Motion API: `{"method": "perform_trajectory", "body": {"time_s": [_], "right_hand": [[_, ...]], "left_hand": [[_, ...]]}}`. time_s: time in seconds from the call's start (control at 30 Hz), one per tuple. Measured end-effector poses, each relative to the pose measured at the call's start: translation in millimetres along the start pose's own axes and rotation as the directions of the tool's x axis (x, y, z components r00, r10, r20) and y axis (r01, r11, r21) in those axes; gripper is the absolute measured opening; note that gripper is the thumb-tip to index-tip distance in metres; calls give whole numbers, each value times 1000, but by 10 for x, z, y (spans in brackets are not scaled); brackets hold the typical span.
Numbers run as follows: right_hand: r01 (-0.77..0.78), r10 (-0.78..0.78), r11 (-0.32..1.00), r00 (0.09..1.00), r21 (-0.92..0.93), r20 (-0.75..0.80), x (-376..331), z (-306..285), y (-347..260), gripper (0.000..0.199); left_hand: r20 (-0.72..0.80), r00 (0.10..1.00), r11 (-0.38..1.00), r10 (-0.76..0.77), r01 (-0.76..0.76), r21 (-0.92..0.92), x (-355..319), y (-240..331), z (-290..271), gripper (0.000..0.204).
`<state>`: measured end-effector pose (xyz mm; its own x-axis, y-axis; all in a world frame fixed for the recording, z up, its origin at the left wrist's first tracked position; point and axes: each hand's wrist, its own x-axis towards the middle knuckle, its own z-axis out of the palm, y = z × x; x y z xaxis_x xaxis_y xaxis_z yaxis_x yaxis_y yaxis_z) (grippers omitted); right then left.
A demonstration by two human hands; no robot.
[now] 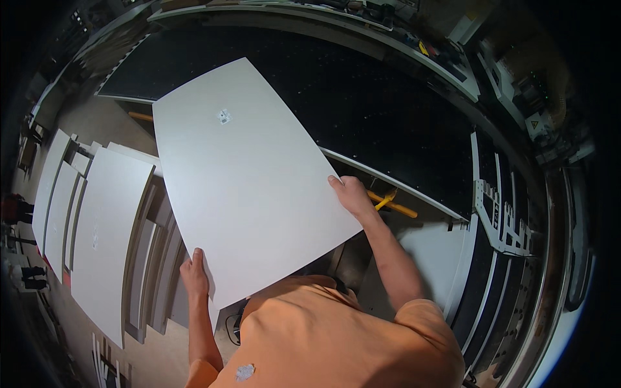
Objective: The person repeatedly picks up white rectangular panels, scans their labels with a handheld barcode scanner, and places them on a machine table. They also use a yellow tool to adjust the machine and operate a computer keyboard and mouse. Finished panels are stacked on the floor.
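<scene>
My left hand (194,275) is gripping the white panel (246,174) at its near corner, fingers closed on the edge; my right hand (352,194) is clamping the right edge above the dark counter (388,116). Held only at the rim, the panel could be tilting and slipping free.

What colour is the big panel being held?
Plain white panel, with one small sticker near its far end; the head view shows it.

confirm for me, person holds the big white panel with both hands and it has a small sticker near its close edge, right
Not quite. In the head view the left hand and right hand do hold the white panel, but the sticker sits near its far edge.
</scene>
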<state>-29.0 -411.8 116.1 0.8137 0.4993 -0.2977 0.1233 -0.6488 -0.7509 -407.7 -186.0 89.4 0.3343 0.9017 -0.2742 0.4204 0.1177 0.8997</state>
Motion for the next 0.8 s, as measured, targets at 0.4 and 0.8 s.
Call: {"method": "perform_trajectory", "body": {"time_s": [0.4, 0.8], "right_hand": [[-17, -217, 783, 930, -622, -298, 1324, -891, -1, 55], [-34, -145, 711, 970, -702, -194, 2129, -1389, 535, 58]], "left_hand": [[998, 56, 922, -20, -385, 40, 0, 1556, 2272, 44], [772, 625, 959, 112, -270, 80, 1894, 2071, 3643, 41]]}}
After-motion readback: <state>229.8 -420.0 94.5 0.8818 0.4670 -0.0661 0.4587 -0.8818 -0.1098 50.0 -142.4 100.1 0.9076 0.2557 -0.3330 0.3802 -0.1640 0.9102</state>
